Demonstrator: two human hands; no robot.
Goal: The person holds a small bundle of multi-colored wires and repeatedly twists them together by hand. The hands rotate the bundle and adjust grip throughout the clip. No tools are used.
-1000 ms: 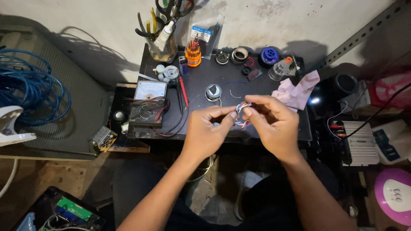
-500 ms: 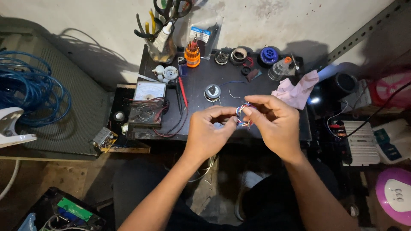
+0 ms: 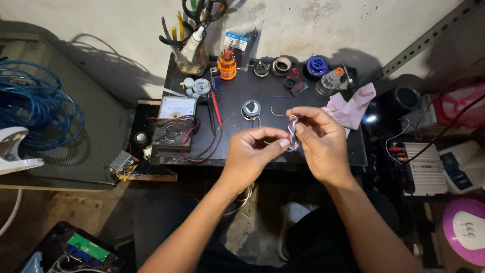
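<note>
Both hands meet over the near edge of the dark worktop (image 3: 323, 96), working a small bundle of coloured wires (image 3: 292, 134) — a twisting or separating step, it seems. The left hand (image 3: 252, 151) is nearly closed, pinching the bundle at its lower end; the right hand (image 3: 321, 141), at 3 o'clock of it, curls round the strands — fine fingertip control matters here.

clear bag (image 3: 246, 38) against wall, blue-white label (image 3: 237, 41)
</note>
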